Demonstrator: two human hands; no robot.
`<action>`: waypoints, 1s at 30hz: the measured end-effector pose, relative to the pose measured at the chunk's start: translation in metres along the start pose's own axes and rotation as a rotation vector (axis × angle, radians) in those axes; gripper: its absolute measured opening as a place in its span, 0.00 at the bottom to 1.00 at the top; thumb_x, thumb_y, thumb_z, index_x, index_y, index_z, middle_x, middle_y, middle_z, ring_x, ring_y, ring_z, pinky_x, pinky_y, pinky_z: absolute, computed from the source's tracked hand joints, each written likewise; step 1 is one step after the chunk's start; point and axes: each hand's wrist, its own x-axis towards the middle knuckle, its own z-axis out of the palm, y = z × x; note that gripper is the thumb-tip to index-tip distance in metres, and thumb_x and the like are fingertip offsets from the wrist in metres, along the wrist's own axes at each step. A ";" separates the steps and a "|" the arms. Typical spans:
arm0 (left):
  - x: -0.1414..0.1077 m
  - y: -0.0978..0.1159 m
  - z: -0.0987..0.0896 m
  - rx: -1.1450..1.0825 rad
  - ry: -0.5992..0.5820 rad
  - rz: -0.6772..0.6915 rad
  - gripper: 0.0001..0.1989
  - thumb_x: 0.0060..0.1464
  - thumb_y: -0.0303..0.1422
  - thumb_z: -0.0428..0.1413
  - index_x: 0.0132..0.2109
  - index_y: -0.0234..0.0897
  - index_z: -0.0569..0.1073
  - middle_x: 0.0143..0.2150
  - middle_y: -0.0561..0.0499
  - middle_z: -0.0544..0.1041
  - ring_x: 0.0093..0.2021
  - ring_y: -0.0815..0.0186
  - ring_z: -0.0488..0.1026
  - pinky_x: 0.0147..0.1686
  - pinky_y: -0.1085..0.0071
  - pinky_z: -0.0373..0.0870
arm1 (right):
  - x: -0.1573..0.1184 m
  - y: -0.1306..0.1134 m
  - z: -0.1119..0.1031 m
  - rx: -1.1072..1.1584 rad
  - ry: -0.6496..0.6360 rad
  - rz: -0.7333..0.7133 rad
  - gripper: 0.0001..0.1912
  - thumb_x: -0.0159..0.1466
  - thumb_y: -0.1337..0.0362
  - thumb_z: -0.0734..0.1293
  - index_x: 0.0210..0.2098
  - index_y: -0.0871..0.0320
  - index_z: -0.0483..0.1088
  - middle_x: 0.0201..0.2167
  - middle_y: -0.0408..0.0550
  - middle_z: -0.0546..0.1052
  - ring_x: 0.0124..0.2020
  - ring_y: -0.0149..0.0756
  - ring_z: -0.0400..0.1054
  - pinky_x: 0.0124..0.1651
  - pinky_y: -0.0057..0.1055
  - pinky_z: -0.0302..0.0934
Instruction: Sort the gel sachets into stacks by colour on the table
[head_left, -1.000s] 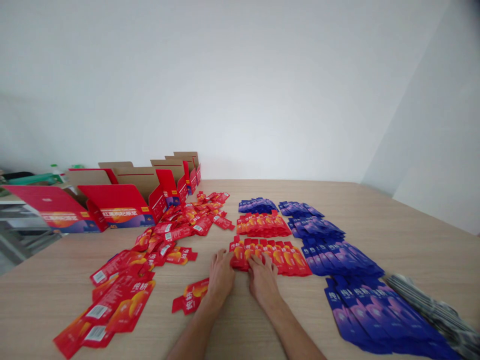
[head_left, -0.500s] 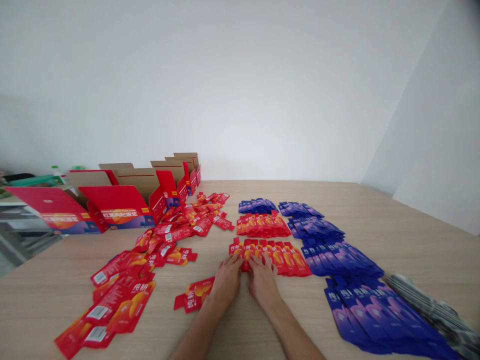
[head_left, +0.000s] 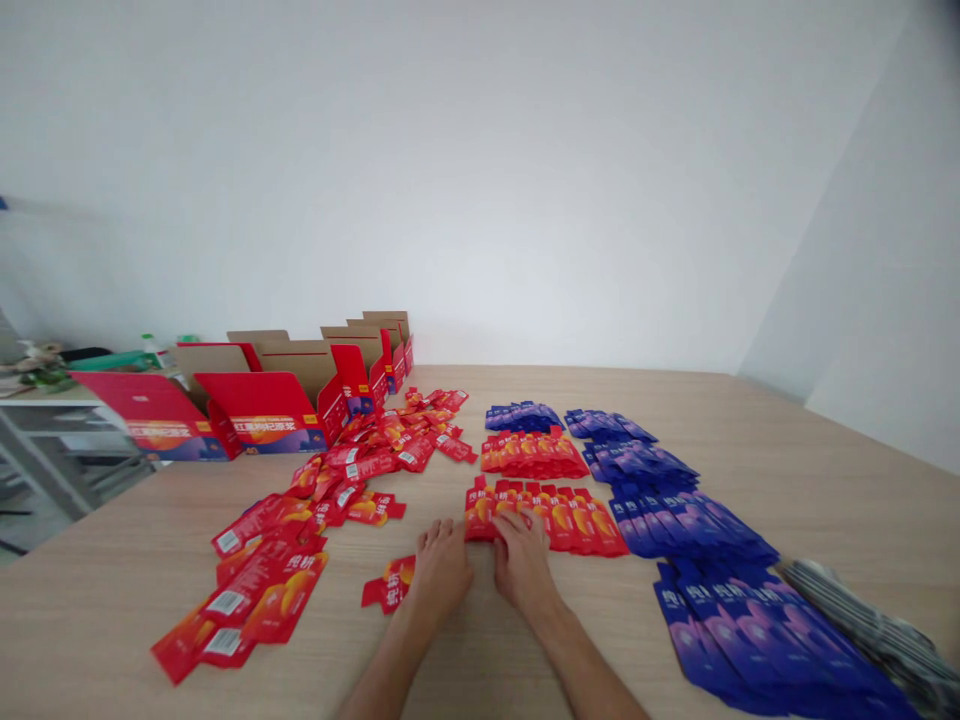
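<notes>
Red sachets with orange fruit prints lie overlapped in a front row [head_left: 559, 520] in the middle of the table. My right hand [head_left: 523, 560] rests on the left end of that row, its fingers laid over the lower part of the sachets. Just left of the row, my left hand [head_left: 442, 565] is apart from it, fingers forward and low over the table, nothing visible in them. Beneath and beside its wrist lies a single red sachet [head_left: 395, 585], partly covered. Behind the front row is another row of red sachets [head_left: 532, 455].
Loose red sachets [head_left: 375, 450] are heaped on the left, with more nearer me [head_left: 281, 595]. Open red cartons [head_left: 262, 410] stand behind them. Fanned purple-blue sachets [head_left: 675, 520] line the right side. A striped bundle [head_left: 870, 620] lies at the far right.
My left hand has come off the front row and moved left and slightly back, towards the single sachet. My right hand stays on the row. The view has shifted slightly left.
</notes>
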 end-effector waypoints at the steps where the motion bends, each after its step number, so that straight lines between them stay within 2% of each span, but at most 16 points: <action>1: -0.003 -0.003 -0.003 0.013 -0.009 -0.027 0.28 0.47 0.24 0.50 0.57 0.35 0.70 0.58 0.39 0.72 0.60 0.52 0.65 0.58 0.55 0.56 | -0.002 -0.002 -0.001 0.022 -0.004 -0.021 0.22 0.62 0.70 0.58 0.52 0.55 0.75 0.55 0.51 0.73 0.61 0.50 0.56 0.61 0.46 0.49; 5: -0.010 -0.016 -0.010 0.039 -0.025 -0.121 0.27 0.47 0.23 0.50 0.57 0.35 0.70 0.54 0.39 0.74 0.58 0.51 0.67 0.58 0.51 0.54 | -0.008 -0.010 -0.005 0.102 -0.036 -0.076 0.22 0.61 0.72 0.58 0.49 0.55 0.76 0.52 0.50 0.75 0.58 0.47 0.60 0.59 0.42 0.51; 10: -0.006 -0.032 -0.006 -0.115 -0.042 -0.117 0.24 0.47 0.23 0.53 0.53 0.39 0.72 0.54 0.44 0.74 0.57 0.58 0.68 0.56 0.62 0.59 | -0.012 -0.020 -0.011 0.195 -0.085 -0.114 0.22 0.59 0.74 0.59 0.47 0.53 0.76 0.48 0.48 0.77 0.54 0.43 0.63 0.59 0.38 0.52; 14: -0.001 -0.038 -0.004 -0.371 0.011 -0.009 0.26 0.42 0.21 0.55 0.51 0.39 0.71 0.45 0.49 0.78 0.48 0.64 0.73 0.49 0.70 0.64 | -0.017 -0.023 -0.008 0.322 -0.138 -0.154 0.22 0.58 0.73 0.61 0.51 0.58 0.72 0.49 0.50 0.76 0.52 0.41 0.65 0.58 0.34 0.55; 17: -0.001 -0.031 -0.007 -0.554 0.060 0.088 0.27 0.43 0.17 0.50 0.51 0.41 0.70 0.36 0.55 0.78 0.40 0.68 0.75 0.44 0.73 0.67 | -0.019 -0.028 -0.006 0.448 -0.239 -0.127 0.24 0.59 0.70 0.62 0.55 0.59 0.68 0.45 0.50 0.77 0.44 0.38 0.70 0.48 0.31 0.62; 19: -0.002 -0.023 -0.010 -0.632 0.093 0.147 0.26 0.45 0.18 0.49 0.50 0.42 0.70 0.33 0.56 0.78 0.37 0.68 0.75 0.42 0.74 0.68 | -0.018 -0.032 -0.006 0.536 -0.285 -0.095 0.21 0.59 0.69 0.63 0.52 0.58 0.69 0.40 0.48 0.79 0.36 0.36 0.71 0.41 0.29 0.62; 21: -0.002 -0.014 -0.013 -0.654 0.131 0.205 0.23 0.47 0.19 0.48 0.50 0.42 0.71 0.33 0.55 0.79 0.37 0.68 0.76 0.43 0.73 0.69 | -0.015 -0.034 -0.006 0.627 -0.284 -0.045 0.16 0.59 0.68 0.63 0.46 0.59 0.72 0.35 0.46 0.79 0.33 0.35 0.71 0.37 0.28 0.62; 23: -0.002 -0.008 -0.013 -0.633 0.224 0.240 0.20 0.50 0.22 0.49 0.49 0.41 0.72 0.38 0.52 0.80 0.43 0.65 0.75 0.49 0.69 0.68 | -0.010 -0.032 -0.007 0.708 -0.249 0.031 0.12 0.58 0.66 0.64 0.40 0.59 0.73 0.32 0.46 0.79 0.32 0.36 0.71 0.35 0.29 0.62; 26: 0.004 -0.005 -0.013 -0.611 0.480 0.203 0.16 0.54 0.28 0.49 0.49 0.39 0.72 0.50 0.45 0.77 0.53 0.60 0.71 0.56 0.62 0.65 | -0.001 -0.022 -0.006 0.856 -0.176 0.153 0.11 0.57 0.60 0.67 0.36 0.60 0.73 0.31 0.48 0.79 0.32 0.40 0.72 0.34 0.31 0.63; 28: 0.009 -0.007 -0.011 -0.631 0.644 0.114 0.14 0.57 0.32 0.49 0.49 0.37 0.71 0.51 0.43 0.75 0.53 0.58 0.70 0.56 0.60 0.65 | 0.003 -0.015 -0.007 0.974 -0.122 0.238 0.15 0.56 0.55 0.69 0.37 0.60 0.73 0.31 0.49 0.80 0.32 0.41 0.73 0.33 0.32 0.63; 30: 0.014 -0.008 -0.007 -0.663 0.735 -0.006 0.13 0.57 0.36 0.50 0.47 0.37 0.70 0.48 0.43 0.75 0.49 0.58 0.71 0.51 0.59 0.68 | 0.007 -0.010 -0.009 1.076 -0.066 0.315 0.20 0.55 0.51 0.70 0.39 0.60 0.72 0.32 0.50 0.80 0.31 0.41 0.73 0.31 0.31 0.63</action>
